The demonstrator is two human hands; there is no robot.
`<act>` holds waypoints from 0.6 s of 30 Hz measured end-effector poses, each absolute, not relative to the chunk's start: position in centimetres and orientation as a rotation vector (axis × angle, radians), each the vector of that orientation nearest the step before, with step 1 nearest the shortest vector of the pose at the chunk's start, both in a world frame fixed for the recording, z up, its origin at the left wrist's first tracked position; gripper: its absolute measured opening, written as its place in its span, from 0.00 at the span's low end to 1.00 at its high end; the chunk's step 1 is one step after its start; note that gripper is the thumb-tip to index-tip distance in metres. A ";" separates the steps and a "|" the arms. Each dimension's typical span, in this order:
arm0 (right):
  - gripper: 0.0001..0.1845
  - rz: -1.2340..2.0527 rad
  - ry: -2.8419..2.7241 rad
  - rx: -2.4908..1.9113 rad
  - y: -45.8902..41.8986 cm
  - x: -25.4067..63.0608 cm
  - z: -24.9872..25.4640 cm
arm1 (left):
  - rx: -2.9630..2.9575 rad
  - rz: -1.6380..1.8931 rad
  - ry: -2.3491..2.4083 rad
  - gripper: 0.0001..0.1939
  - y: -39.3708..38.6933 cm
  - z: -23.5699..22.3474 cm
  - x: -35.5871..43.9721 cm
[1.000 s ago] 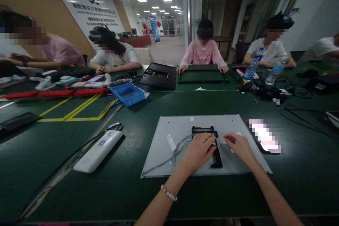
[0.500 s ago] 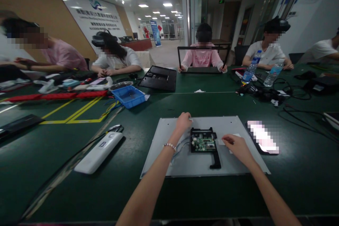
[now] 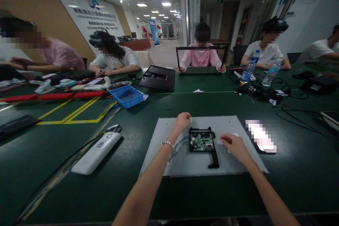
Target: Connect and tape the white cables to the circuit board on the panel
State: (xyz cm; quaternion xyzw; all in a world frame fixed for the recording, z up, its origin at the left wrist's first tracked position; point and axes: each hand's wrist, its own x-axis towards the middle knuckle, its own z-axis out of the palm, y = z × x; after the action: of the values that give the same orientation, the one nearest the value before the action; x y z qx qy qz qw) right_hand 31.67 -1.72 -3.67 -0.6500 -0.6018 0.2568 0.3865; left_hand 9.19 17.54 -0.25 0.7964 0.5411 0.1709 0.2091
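Lying right of your right hand (image 3: 235, 145) is a phone (image 3: 261, 136); a white device (image 3: 96, 152) sits left of your left hand (image 3: 182, 121). Your right hand pinches a white strip (image 3: 219, 141); your left meets a tab (image 3: 191, 119), grip unclear. The circuit board (image 3: 201, 143) between them, mostly hidden a second ago, now shows on its panel (image 3: 233, 166).

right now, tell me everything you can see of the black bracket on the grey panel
The black bracket looks like plastic: a roughly rectangular frame around a green circuit board, with a hooked leg extending toward the wearer. It lies flat near the middle of the grey panel. Grey cables reach its left side. The left hand and right hand appear clear of it.
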 end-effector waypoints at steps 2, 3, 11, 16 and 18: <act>0.12 0.657 -1.533 -1.659 -1.7 31.7 -3.6 | 2.191 0.494 1.484 0.12 17.5 -0.3 9.2; 0.12 0.658 -1.533 -1.662 -1.7 31.7 -3.6 | 2.177 0.501 1.469 0.12 17.5 -0.3 9.2; 0.12 0.635 -1.562 -1.658 -1.9 31.7 -3.8 | 2.101 0.514 1.316 0.09 15.9 -0.4 9.5; 0.12 0.623 -1.567 -1.663 -1.9 31.6 -3.7 | 2.100 0.513 1.300 0.09 14.5 -0.9 10.3; 0.12 0.623 -1.568 -1.671 -1.9 31.7 -3.8 | 2.106 0.515 1.318 0.09 14.4 -1.1 10.4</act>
State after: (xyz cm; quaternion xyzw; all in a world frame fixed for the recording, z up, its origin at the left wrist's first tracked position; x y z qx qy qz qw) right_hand 31.65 -1.86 -3.77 -0.6526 -0.6123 0.2434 0.3742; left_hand 10.39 14.35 -1.12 0.7924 0.4960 0.1936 0.2975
